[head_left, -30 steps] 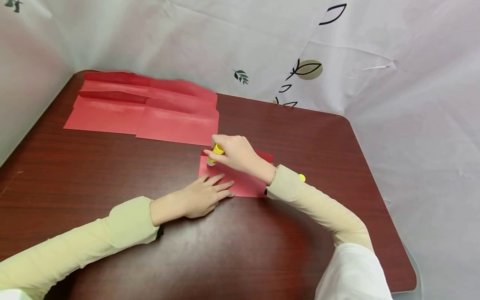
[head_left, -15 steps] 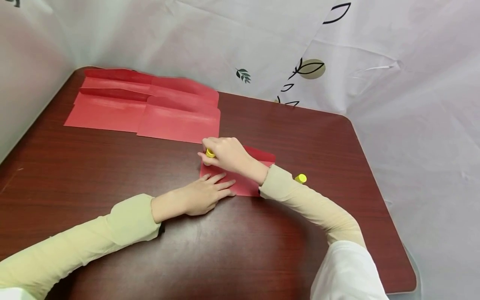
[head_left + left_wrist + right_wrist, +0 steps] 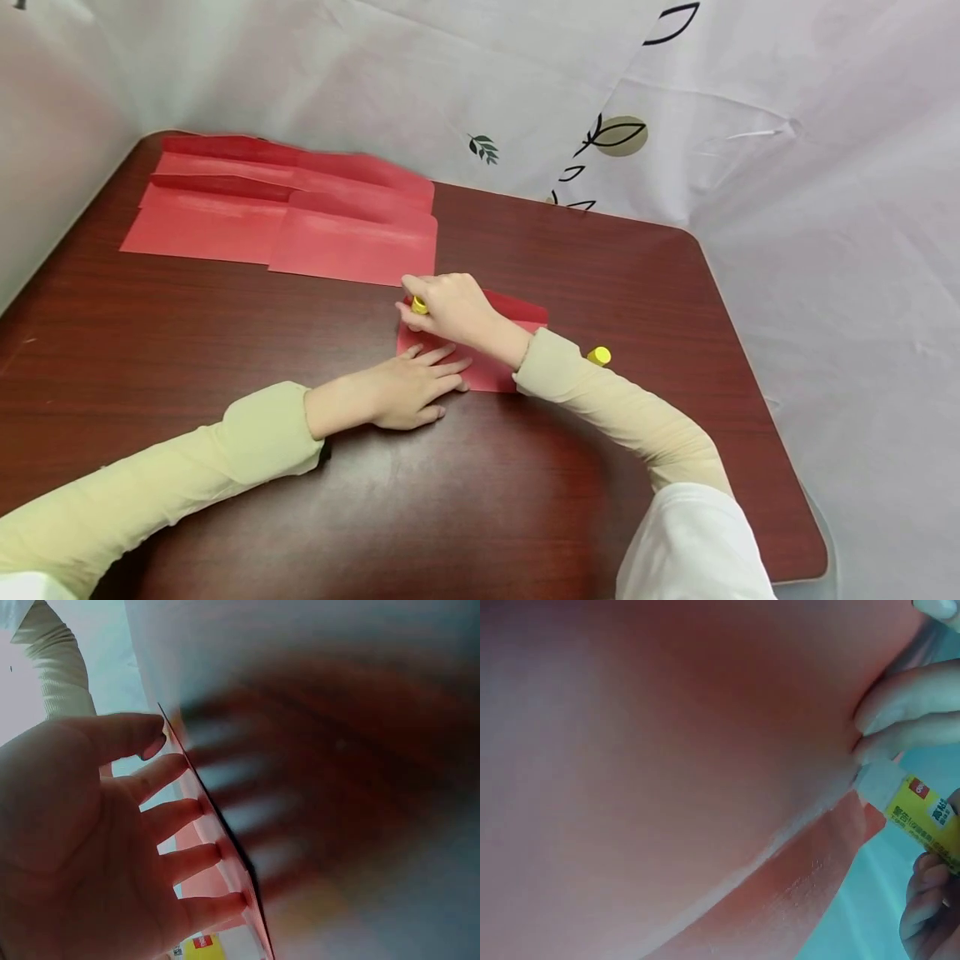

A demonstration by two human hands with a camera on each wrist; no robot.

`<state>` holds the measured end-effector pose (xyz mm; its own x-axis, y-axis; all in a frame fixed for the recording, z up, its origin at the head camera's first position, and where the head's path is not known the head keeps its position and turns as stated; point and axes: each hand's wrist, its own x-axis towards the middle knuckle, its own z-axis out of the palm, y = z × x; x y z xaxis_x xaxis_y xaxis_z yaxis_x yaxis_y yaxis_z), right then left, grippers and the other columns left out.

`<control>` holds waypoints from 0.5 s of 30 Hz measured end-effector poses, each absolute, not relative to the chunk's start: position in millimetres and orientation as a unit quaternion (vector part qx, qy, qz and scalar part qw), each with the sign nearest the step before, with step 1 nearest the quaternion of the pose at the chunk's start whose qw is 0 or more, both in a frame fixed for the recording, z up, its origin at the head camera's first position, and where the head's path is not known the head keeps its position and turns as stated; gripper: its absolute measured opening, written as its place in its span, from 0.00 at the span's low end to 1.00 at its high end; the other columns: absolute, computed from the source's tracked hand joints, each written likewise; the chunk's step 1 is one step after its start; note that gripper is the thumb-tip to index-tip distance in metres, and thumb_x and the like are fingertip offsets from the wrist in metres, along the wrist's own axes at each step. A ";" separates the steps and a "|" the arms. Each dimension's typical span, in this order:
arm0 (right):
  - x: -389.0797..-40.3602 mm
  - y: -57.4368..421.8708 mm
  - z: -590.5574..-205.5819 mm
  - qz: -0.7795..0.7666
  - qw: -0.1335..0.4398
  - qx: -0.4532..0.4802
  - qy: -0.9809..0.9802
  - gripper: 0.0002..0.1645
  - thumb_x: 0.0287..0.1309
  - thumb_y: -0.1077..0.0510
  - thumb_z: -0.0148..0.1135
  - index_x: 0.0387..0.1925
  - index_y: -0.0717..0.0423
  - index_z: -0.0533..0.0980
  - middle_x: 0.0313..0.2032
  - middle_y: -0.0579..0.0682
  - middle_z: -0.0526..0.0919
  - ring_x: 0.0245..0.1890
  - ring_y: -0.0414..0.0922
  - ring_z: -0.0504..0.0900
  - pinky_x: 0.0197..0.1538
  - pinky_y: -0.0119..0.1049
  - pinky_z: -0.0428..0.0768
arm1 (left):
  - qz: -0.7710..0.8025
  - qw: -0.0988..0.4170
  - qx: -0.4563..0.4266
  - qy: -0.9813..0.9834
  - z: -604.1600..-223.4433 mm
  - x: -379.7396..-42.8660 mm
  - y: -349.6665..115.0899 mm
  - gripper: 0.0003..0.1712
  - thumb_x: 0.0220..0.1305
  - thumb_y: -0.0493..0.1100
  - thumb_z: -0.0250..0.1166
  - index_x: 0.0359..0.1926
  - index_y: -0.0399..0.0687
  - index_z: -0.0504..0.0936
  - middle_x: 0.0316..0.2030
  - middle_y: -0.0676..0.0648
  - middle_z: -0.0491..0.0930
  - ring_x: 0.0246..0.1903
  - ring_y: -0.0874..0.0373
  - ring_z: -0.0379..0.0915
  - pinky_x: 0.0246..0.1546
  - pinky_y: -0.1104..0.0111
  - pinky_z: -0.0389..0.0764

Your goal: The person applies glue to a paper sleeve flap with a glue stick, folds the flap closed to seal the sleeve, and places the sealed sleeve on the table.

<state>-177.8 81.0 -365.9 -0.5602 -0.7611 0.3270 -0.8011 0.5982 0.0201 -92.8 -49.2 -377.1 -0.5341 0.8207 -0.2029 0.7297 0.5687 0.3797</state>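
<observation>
One glue stick (image 3: 420,306) on one red envelope (image 3: 491,367)

The right hand (image 3: 459,310) pinches it at the left end; the left hand (image 3: 405,393), fingers spread, touches the paper. Four envelopes (image 3: 356,248) lie far left, one yellow cap (image 3: 599,357) right.

From above, the head camera is looking forward and down, taking in the tabletop (image 3: 517,500), the left hand (image 3: 405,393) and the right hand (image 3: 459,312). The left wrist camera is looking from close along the left hand toward the red envelope (image 3: 491,371). The right wrist camera is facing the glue stick (image 3: 924,814) from nearby. All views are sharing the red envelope, glue stick and left hand.
</observation>
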 end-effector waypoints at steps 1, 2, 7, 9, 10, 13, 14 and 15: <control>-178.3 82.0 -365.7 0.068 0.150 0.440 -0.883 0.13 0.60 0.51 0.58 0.25 0.52 0.70 0.14 0.43 0.71 0.12 0.39 0.66 0.18 0.27 0.60 | 0.127 0.187 0.446 0.866 -375.9 -93.1 -48.9 0.25 0.67 0.48 0.57 0.64 0.50 0.70 0.73 0.44 0.57 0.74 0.43 0.44 0.68 0.40 0.53; -178.9 83.1 -365.9 0.070 0.146 0.437 -0.884 0.12 0.60 0.51 0.57 0.24 0.52 0.69 0.13 0.43 0.70 0.12 0.38 0.66 0.18 0.27 0.59 | 0.128 0.192 0.444 0.866 -374.8 -93.4 -48.9 0.25 0.67 0.48 0.57 0.64 0.51 0.70 0.73 0.44 0.57 0.74 0.43 0.44 0.68 0.40 0.53; -179.9 89.6 -365.7 0.080 0.131 0.428 -0.891 0.12 0.59 0.53 0.56 0.23 0.52 0.68 0.13 0.43 0.67 0.12 0.38 0.64 0.18 0.26 0.59 | 0.125 0.212 0.438 0.865 -372.3 -94.7 -48.4 0.26 0.67 0.49 0.57 0.65 0.52 0.70 0.73 0.45 0.56 0.75 0.44 0.43 0.68 0.40 0.53; -180.2 92.8 -365.7 0.082 0.130 0.426 -0.892 0.12 0.59 0.53 0.56 0.23 0.52 0.68 0.13 0.43 0.67 0.12 0.38 0.64 0.18 0.26 0.59 | 0.124 0.214 0.438 0.864 -372.4 -95.2 -48.2 0.26 0.67 0.49 0.57 0.65 0.53 0.70 0.74 0.46 0.55 0.75 0.45 0.43 0.68 0.40 0.53; -180.4 94.5 -365.6 0.083 0.130 0.426 -0.892 0.12 0.58 0.54 0.56 0.23 0.53 0.68 0.13 0.44 0.68 0.12 0.38 0.64 0.18 0.27 0.60 | 0.124 0.215 0.437 0.864 -372.4 -95.2 -48.1 0.26 0.66 0.49 0.57 0.65 0.53 0.70 0.74 0.46 0.55 0.75 0.45 0.43 0.68 0.40 0.53; -181.6 99.7 -365.4 0.085 0.126 0.425 -0.892 0.10 0.57 0.55 0.56 0.23 0.53 0.69 0.13 0.43 0.71 0.12 0.38 0.66 0.18 0.28 0.64 | 0.125 0.213 0.436 0.865 -372.1 -95.2 -47.9 0.27 0.66 0.49 0.58 0.65 0.53 0.70 0.74 0.46 0.55 0.75 0.44 0.43 0.68 0.40 0.53; -182.3 101.4 -365.3 0.087 0.122 0.424 -0.893 0.09 0.57 0.55 0.56 0.24 0.53 0.70 0.14 0.43 0.72 0.12 0.38 0.67 0.18 0.28 0.64 | 0.126 0.213 0.435 0.866 -371.9 -94.9 -48.1 0.26 0.66 0.49 0.58 0.65 0.53 0.70 0.74 0.46 0.55 0.75 0.44 0.43 0.68 0.40 0.53; -183.1 102.9 -364.6 0.088 0.115 0.422 -0.895 0.09 0.56 0.55 0.56 0.24 0.53 0.70 0.14 0.43 0.73 0.12 0.38 0.68 0.18 0.28 0.66 | 0.127 0.212 0.435 0.866 -371.7 -94.7 -47.9 0.26 0.66 0.49 0.58 0.64 0.53 0.70 0.74 0.46 0.55 0.75 0.44 0.44 0.68 0.40 0.53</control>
<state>-183.1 102.9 -364.6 -0.6179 -0.7345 0.2805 -0.7751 0.6289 -0.0607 -94.7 -47.9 -371.7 -0.5323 0.8066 -0.2569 0.6988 0.5900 0.4044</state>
